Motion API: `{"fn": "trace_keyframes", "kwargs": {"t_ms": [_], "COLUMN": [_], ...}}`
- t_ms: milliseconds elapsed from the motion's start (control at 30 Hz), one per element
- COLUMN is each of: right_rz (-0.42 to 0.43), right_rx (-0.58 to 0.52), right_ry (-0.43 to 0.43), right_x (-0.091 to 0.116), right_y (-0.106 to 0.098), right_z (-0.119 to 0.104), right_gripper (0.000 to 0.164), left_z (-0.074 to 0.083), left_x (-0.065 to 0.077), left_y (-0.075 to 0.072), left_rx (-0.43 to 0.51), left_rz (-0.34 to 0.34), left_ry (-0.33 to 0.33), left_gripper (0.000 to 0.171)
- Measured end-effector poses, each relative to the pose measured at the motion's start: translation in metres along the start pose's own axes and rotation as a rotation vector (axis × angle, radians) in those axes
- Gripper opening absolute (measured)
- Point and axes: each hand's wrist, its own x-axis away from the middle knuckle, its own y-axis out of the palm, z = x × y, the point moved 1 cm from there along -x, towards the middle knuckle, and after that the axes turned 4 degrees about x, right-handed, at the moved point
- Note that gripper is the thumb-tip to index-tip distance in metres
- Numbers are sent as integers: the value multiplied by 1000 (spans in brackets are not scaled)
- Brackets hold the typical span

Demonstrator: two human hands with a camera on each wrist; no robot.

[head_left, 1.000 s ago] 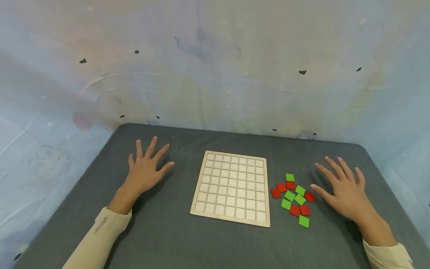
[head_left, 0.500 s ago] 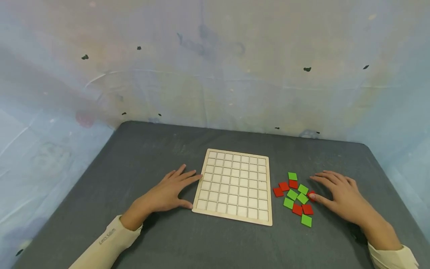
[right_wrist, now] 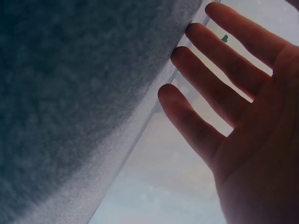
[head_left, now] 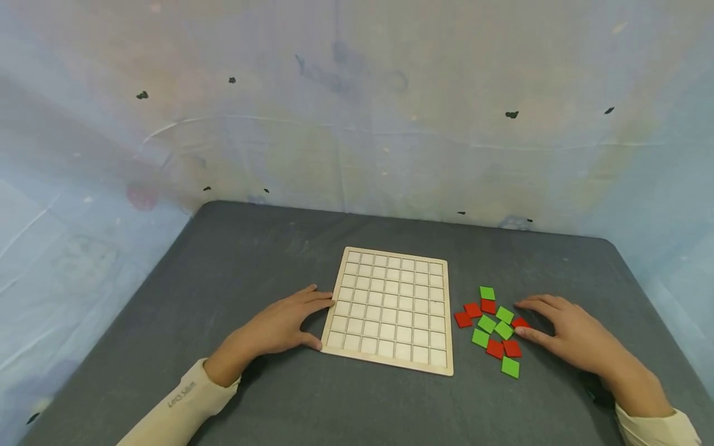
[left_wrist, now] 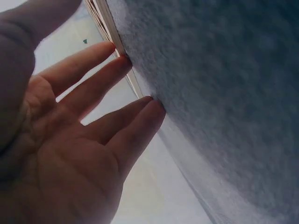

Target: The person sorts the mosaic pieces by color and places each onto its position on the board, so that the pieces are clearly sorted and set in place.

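Fingers of the left hand (head_left: 281, 322), relaxed and gripping nothing, touch the gridded wooden board (head_left: 390, 302) around eight to nine o'clock, perhaps to steady it. Square red and green tiles (head_left: 486, 324) lie at three o'clock, likely for easy reach; the rightmost red tile (head_left: 520, 323) sits between the right hand's (head_left: 574, 331) parted thumb and fingers, ungripped, thumb contact unclear.

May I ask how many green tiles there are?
6, all right of the board: the farthest green tile, the nearest one, and between them an upper-left, a lower-left, an upper-right and a lower-right one. Any under the right hand would be hidden.
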Motion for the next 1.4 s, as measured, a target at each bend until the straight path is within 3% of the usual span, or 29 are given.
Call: {"fn": "trace_keyframes", "kwargs": {"t_ms": [200,400,667,1133,1400], "right_rz": [-23,7,38,94,110], "right_rx": [-11,10,45,22,29], "right_ry": [29,-14,-55,-89,-98], "right_x": [3,3,3,2,3], "right_y": [-6,-4,-1,9,3], "right_z": [0,1,4,2,2], "right_gripper": [61,53,31,24,22], "left_z": [5,3,2,0,3], "left_x": [-5,-4,-3,3,0], "left_y": [4,6,6,6,5], "left_rx": [-35,-51,-27,11,43], "left_rz": [38,51,33,13,-1], "left_ry": [17,26,22,4,-26], "left_gripper": [86,87,88,86,85]}}
